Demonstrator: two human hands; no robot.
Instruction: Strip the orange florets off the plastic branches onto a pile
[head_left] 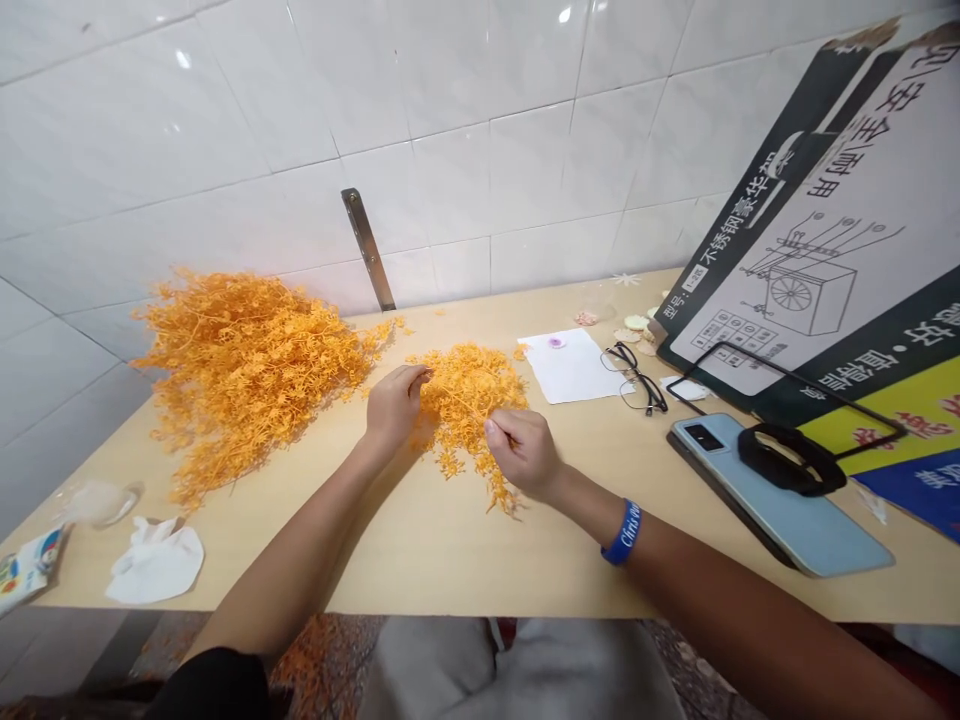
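Observation:
A small bunch of orange dried flowers (476,385) lies on the wooden tabletop (420,540) between my two hands. My left hand (394,408) is at its left edge, thumb and fingers pinched together on a sprig there. At the lower right of the bunch, my right hand (525,450) is closed with its thumb pressed on the fingers, pinching a thin stem. Part of the bunch droops below that hand toward the table's front. The fingertips partly hide the stems. A much larger heap of the same orange flowers (247,370) rests to the left, against the wall.
White paper (574,370) and eyeglasses (637,378) lie right of the bunch. A blue phone (795,510) with a black stand sits farther right, before a leaning printed cardboard box (825,250). Crumpled tissue (156,560) and a packet (30,568) are at front left.

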